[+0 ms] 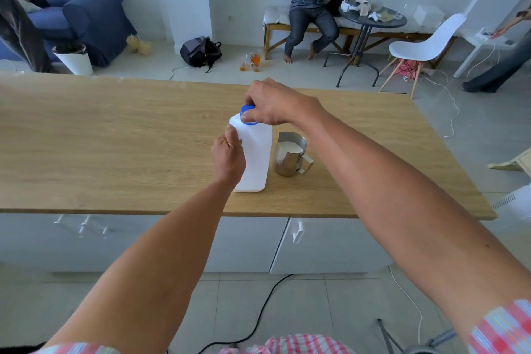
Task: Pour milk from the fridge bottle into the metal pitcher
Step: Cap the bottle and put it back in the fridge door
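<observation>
A white plastic milk bottle (256, 155) stands upright on the wooden counter (115, 138). My left hand (228, 156) grips its left side around the handle. My right hand (273, 105) is closed over the blue cap (247, 112) at the bottle's top. Just right of the bottle stands the metal pitcher (290, 156), upright, with white milk inside and its handle pointing to the right. Bottle and pitcher are close together but apart.
The counter's front edge runs over white cabinets (316, 244). Beyond the far edge, a person sits on a bench (309, 3), with a round black table (370, 20), a white chair (425, 43), a blue sofa (71, 0) and a backpack (199, 50).
</observation>
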Action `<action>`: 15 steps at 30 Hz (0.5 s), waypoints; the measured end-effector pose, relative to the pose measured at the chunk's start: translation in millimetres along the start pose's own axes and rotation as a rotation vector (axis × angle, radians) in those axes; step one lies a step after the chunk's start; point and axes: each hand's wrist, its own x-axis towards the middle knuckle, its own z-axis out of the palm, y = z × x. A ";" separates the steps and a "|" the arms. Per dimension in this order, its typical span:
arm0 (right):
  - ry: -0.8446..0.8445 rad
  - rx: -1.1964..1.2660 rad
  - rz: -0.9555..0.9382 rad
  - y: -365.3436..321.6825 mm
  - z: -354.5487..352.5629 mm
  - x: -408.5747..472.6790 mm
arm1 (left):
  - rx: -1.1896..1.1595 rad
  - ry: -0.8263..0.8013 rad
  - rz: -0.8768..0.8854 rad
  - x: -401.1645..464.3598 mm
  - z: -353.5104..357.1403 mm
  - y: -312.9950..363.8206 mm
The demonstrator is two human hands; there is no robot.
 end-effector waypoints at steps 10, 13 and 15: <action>0.192 -0.355 0.016 1.6 23.9 4.1 | -0.014 0.057 0.005 -0.5 1.3 1.2; 0.191 -0.354 -0.134 22.0 28.0 6.6 | -0.020 0.064 -0.010 0.8 2.0 0.1; 0.207 -0.300 -0.185 29.7 30.8 8.0 | -0.022 0.075 -0.013 0.5 3.4 -1.0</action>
